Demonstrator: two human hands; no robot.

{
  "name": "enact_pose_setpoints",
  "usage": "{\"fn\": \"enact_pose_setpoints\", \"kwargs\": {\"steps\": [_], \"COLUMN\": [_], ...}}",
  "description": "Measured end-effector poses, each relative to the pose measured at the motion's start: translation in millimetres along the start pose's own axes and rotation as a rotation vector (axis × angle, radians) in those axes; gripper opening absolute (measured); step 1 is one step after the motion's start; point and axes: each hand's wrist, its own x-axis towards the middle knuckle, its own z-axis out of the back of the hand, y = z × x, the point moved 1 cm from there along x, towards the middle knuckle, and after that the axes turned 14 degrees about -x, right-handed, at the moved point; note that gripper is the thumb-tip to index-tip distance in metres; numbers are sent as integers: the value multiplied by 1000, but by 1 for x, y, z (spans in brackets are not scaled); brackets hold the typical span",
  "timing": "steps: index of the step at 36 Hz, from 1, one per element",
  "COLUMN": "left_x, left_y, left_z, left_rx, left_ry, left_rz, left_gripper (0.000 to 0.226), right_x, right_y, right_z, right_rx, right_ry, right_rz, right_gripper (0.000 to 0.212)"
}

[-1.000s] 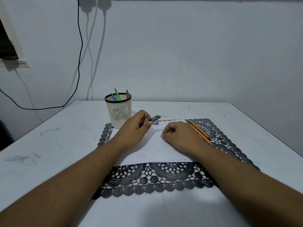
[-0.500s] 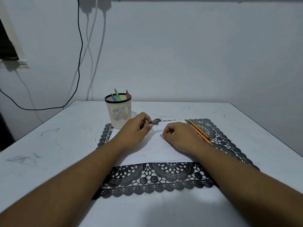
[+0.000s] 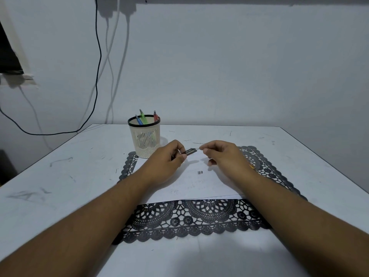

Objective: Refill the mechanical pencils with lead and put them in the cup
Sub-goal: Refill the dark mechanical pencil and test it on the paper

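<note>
Above the paper (image 3: 191, 182) on the desk (image 3: 60, 176), the left hand (image 3: 169, 158) grips a dark pencil (image 3: 189, 151), its end aimed right so the right hand (image 3: 221, 154), pinching something thin, probably lead, can feed it; the cup (image 3: 144, 139) waits far left, a small cap (image 3: 199, 172) parked nearby.

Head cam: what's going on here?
A person is refilling a mechanical pencil. The left hand grips a dark pencil, its end pointing at the right hand, whose fingertips pinch something too thin to make out, probably a lead, right at that end. A small dark part lies on the white paper. Three pencils already stand in the cup.
</note>
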Motion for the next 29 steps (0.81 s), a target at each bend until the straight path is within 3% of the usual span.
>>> {"fn": "enact_pose_setpoints", "kwargs": {"steps": [7, 12, 17, 22, 29], "left_x": [-2, -8, -11, -12, -15], "left_y": [-2, -10, -22, -28, -37], "left_z": [-3, -11, -22, -31, -42], "left_rx": [-16, 69, 315, 542, 600], "left_ry": [30, 78, 133, 215, 236], "left_rz": [-2, -11, -43, -77, -162], "left_gripper": [6, 15, 17, 34, 30], "right_x": [5, 8, 12, 16, 19], "right_y": [-3, -6, -12, -18, -23], "right_z": [0, 4, 4, 2, 3], "right_rx": [112, 123, 161, 232, 291], "right_ry": [-21, -61, -75, -90, -120], "right_rz": [-11, -3, -45, -97, -151], "right_gripper": [10, 12, 14, 8, 6]}}
